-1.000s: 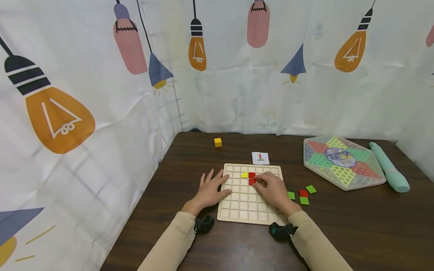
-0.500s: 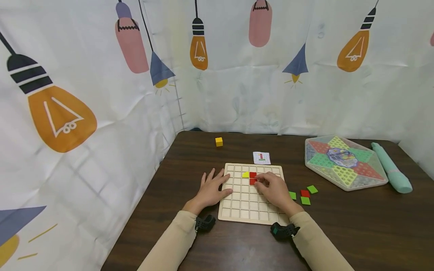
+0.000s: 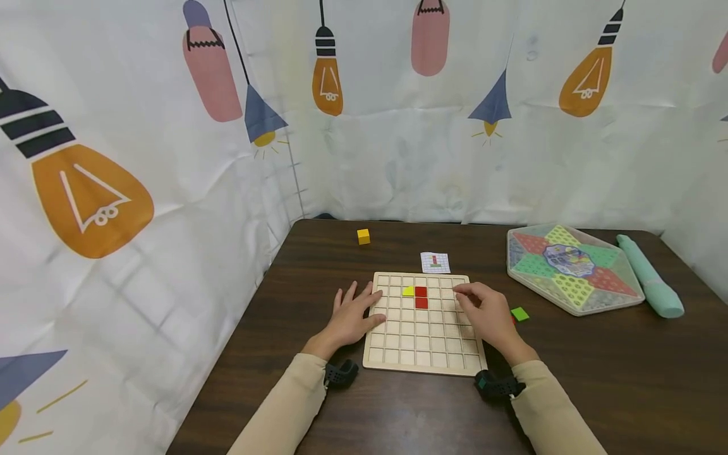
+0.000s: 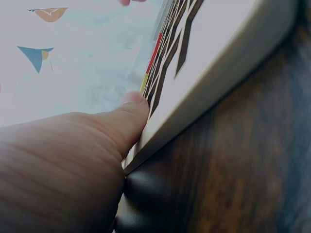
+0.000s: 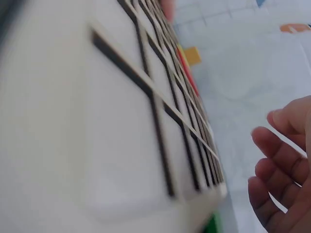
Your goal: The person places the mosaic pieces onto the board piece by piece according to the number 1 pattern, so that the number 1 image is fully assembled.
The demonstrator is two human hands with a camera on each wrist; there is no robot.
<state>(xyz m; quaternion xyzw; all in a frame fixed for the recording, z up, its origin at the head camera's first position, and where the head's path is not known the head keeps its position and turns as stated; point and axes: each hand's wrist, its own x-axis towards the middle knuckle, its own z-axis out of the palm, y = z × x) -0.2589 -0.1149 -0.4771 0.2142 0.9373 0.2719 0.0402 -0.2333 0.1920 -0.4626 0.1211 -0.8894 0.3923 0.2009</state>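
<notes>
Two red tiles (image 3: 421,303) sat in neighbouring cells of the board (image 3: 423,344), one behind the other, with a yellow piece (image 3: 407,291) just left of the farther red. All three lay toward the board's far edge. The reds looked flat, bright and square; the yellow was too small to judge its outline. The board itself was pale wood, roughly square, ruled into cells by thin strips with dark sides, and lay flat on the dark brown table (image 3: 421,417).

The left hand (image 3: 349,319) rested at the board's left edge, fingers spread and thumb on the wood. Near the right edge hung the right hand (image 3: 488,314), fingers bent with gaps between them, nothing visible in its grasp.

Beyond the board's far edge lay a printed card (image 3: 435,263). A green tile (image 3: 520,314) was past the right hand, a yellow cube (image 3: 363,237) near the table's far edge, and a star-patterned box (image 3: 574,268) toward its far right corner.
</notes>
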